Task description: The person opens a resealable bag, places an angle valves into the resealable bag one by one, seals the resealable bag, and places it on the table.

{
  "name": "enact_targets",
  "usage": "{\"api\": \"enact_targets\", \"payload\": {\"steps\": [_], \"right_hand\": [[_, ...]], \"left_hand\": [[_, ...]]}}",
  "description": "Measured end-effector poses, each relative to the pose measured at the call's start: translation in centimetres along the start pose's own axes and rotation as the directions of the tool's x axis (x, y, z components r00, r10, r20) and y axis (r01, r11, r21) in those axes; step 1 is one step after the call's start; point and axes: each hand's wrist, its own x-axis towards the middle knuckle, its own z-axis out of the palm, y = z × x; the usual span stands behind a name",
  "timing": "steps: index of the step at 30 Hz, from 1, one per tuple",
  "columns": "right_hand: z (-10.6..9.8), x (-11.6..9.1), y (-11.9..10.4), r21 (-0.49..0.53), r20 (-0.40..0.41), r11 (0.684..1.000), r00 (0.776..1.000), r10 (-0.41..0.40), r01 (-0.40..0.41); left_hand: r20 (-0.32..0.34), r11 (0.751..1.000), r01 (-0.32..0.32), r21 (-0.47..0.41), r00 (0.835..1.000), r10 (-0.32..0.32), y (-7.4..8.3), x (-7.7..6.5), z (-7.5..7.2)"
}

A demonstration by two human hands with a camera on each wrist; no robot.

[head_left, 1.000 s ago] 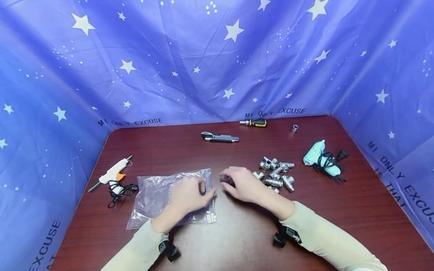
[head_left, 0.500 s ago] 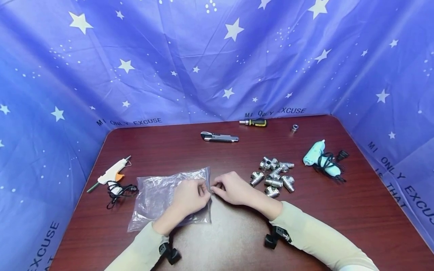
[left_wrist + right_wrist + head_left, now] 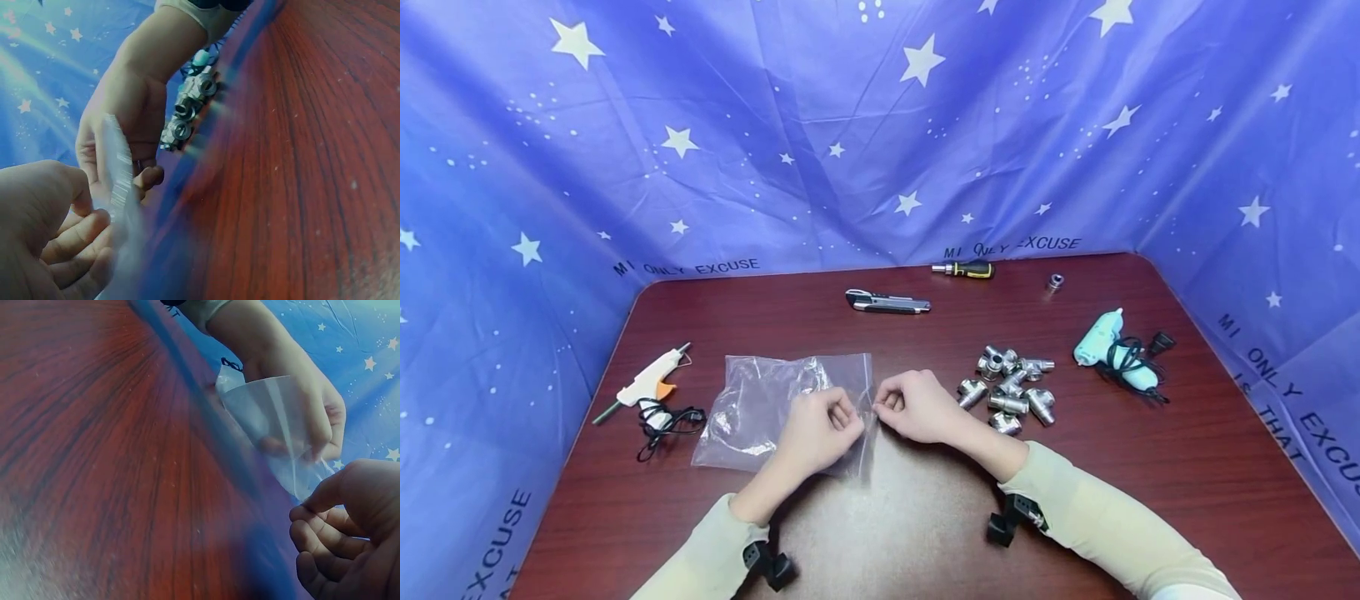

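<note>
A clear zip-top plastic bag [image 3: 763,387] lies at the left-centre of the table, its zip edge towards the right. My left hand [image 3: 818,429] overlaps the bag and pinches it near that edge. Facing it, my right hand [image 3: 921,408] pinches the very edge of the bag between thumb and index finger. From the right wrist, the bag's mouth [image 3: 265,409] stands up as a curved sheet between both hands. Blurred ribbed plastic [image 3: 120,181] rises beside the left fingertips. Just right of my right hand sits a pile of chrome tee pipe fittings [image 3: 1009,402].
A white glue gun [image 3: 651,379] with a black cord lies left of the bag. Behind are a utility knife [image 3: 887,302], a screwdriver [image 3: 966,269] and a small metal fitting [image 3: 1056,283]. A light-blue glue gun [image 3: 1099,337] lies at the right. Starry curtains [image 3: 820,125] enclose the table.
My right hand has come left to the bag's edge, and its fingers have closed on it. The bag has shifted away from me, its near edge lifting a little. The fittings stay put.
</note>
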Motion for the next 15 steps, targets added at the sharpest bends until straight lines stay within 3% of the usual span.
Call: {"api": "enact_targets", "payload": {"steps": [10, 15], "right_hand": [[-1.0, -0.2, 0.4, -0.037, -0.019, 0.999, 1.000, 0.008, -0.009], [-1.2, -0.4, 0.8, -0.079, -0.019, 0.997, 1.000, 0.016, -0.018]], "left_hand": [[-0.121, 0.999, -0.043, -0.022, 0.992, 0.040, 0.2, 0.3, -1.3], [-0.145, 0.998, -0.029, -0.062, 0.989, 0.020, 0.7, 0.2, -2.2]]}}
